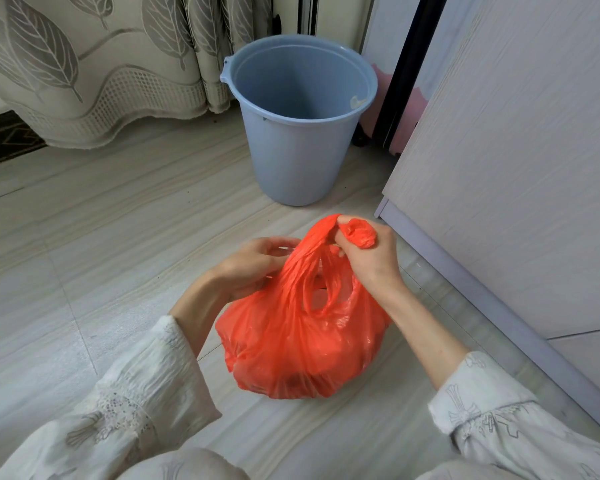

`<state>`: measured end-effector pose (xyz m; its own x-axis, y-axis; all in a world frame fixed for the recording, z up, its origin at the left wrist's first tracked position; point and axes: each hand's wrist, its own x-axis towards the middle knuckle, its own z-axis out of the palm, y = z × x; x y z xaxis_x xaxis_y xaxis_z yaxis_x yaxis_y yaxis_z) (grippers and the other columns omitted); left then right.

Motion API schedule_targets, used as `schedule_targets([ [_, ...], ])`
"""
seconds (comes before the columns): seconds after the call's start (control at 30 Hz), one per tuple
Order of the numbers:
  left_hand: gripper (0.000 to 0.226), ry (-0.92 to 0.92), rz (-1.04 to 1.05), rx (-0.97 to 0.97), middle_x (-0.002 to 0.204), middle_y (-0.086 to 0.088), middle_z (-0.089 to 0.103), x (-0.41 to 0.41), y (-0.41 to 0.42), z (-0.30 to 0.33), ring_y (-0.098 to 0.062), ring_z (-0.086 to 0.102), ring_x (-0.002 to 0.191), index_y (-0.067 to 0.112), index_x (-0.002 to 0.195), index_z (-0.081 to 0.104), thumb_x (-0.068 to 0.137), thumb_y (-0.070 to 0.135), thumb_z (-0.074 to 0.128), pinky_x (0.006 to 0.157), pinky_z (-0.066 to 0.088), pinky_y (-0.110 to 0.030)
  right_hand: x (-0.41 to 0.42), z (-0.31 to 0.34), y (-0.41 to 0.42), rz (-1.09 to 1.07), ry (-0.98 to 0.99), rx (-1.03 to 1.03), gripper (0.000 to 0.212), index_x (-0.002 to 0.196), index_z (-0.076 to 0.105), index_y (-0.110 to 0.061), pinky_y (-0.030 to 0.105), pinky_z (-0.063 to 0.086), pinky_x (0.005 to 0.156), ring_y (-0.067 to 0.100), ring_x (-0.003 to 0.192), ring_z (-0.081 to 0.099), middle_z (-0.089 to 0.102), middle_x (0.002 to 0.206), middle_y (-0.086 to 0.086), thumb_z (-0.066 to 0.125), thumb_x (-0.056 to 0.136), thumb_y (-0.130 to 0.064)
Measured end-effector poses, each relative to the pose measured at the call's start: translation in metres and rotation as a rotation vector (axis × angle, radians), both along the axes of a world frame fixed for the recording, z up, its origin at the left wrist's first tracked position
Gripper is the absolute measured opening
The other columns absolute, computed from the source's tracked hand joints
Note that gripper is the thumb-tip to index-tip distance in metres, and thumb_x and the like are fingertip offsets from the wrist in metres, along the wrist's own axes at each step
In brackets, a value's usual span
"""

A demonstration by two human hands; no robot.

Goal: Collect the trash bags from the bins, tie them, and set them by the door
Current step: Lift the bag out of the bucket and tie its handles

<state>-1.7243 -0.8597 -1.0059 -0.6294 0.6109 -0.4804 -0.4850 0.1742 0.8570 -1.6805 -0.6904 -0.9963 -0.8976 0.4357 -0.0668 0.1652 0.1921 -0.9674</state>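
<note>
Bag (302, 344), orange and full, sits on the floor (84, 237) before a blue bin (297, 133), its handles pulled up between the gripping right hand (368, 258) and pinching left hand (257, 268).

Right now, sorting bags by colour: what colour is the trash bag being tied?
Bright orange-red, seen in the head view: trash bag.
</note>
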Motion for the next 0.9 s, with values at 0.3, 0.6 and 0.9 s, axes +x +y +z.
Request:
schedule_targets([
  [0.3,0.025,0.025,-0.015,0.096,0.082,-0.004,0.071,0.003,0.006,0.003,-0.011,0.066,0.069,0.010,0.102,0.066,0.088,-0.003,0.050,0.066,0.054,-0.022,0.002,0.011,-0.001,0.064,0.043,-0.394,0.011,0.086,0.072,-0.003,0.037,0.046,0.074,0.025,0.077,0.055,0.062,0.082,0.016,0.068,0.076,-0.004],
  [0.6,0.021,0.173,0.063,0.050,0.081,-0.003,0.062,0.008,0.010,0.007,-0.014,0.057,0.073,0.016,0.083,0.060,0.086,-0.004,0.053,0.069,0.048,-0.022,0.004,0.012,0.002,0.196,0.098,-0.583,0.026,0.072,0.072,-0.012,0.027,0.055,0.066,0.018,0.066,0.064,0.068,0.069,0.007,0.057,0.082,0.007],
  [0.9,0.022,0.310,0.688,0.041,0.067,-0.005,0.052,-0.005,-0.005,0.007,-0.006,0.059,0.049,0.017,0.075,0.045,0.090,0.001,0.046,0.060,0.052,-0.024,0.002,0.015,0.014,0.142,0.081,-0.614,0.013,0.084,0.064,-0.001,0.022,0.055,0.060,0.011,0.061,0.065,0.069,0.064,0.002,0.052,0.086,0.005],
])
